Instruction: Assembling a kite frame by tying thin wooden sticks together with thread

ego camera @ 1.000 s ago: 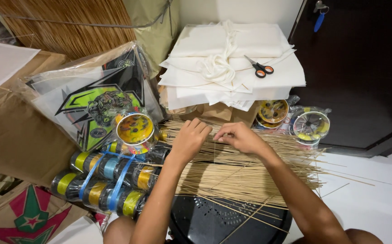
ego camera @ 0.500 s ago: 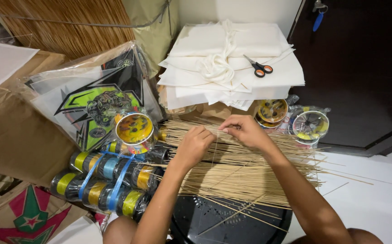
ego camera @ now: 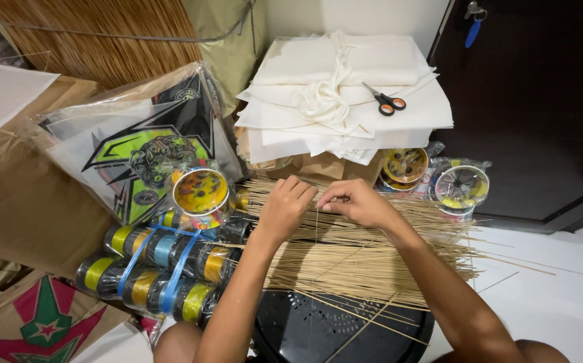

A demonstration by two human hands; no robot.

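Note:
A broad heap of thin bamboo sticks (ego camera: 365, 259) lies across a black perforated stool (ego camera: 318, 333) in front of me. My left hand (ego camera: 283, 208) rests on the heap's far left end with its fingers curled down into the sticks. My right hand (ego camera: 355, 202) is just beside it, fingertips pinched on one thin stick that stands nearly upright between the two hands.
Bundled spools of kite string (ego camera: 160, 265) tied with blue ribbon sit at left, under plastic-wrapped kites (ego camera: 137, 148). A stack of white paper (ego camera: 345, 94) with orange-handled scissors (ego camera: 385, 102) lies behind. More spools (ego camera: 463, 188) stand at right by a dark door (ego camera: 540, 101).
Both hands have drifted slightly right and closer together over the heap. My right hand has pinched up a single stick.

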